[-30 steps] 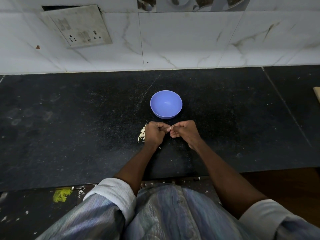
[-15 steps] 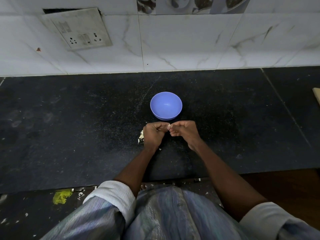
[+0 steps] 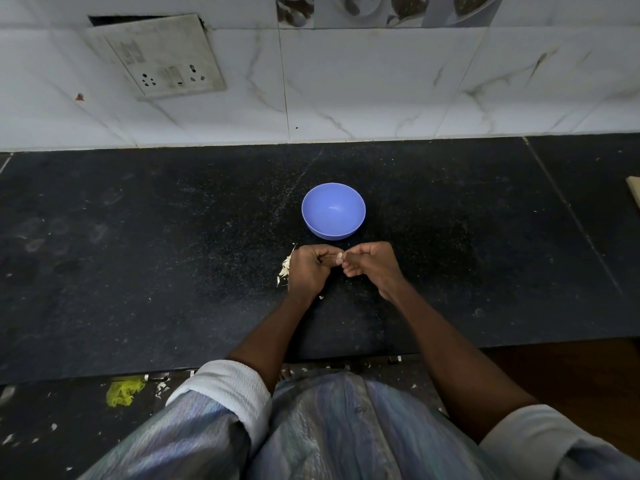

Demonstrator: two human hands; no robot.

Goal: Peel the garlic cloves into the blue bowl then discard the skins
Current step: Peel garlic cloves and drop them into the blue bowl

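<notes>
The bowl (image 3: 333,211) is plain blue, of a soft periwinkle tone, without any pattern. The table (image 3: 138,254) is black stone with fine pale speckles. The garlic skins (image 3: 285,266) are creamy white. The wall tiles (image 3: 381,81) are white with thin grey-brown marble veins. The switch plate (image 3: 162,57) is dull grey-white. The shirt (image 3: 329,434) has faint blue and grey-violet stripes, and its cuff (image 3: 235,389) is white. On the dark floor (image 3: 52,410) lies a yellow-green scrap (image 3: 123,391).

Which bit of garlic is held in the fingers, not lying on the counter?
The small pale garlic clove pinched between both hands; the garlic skins lie beside the left hand.
</notes>
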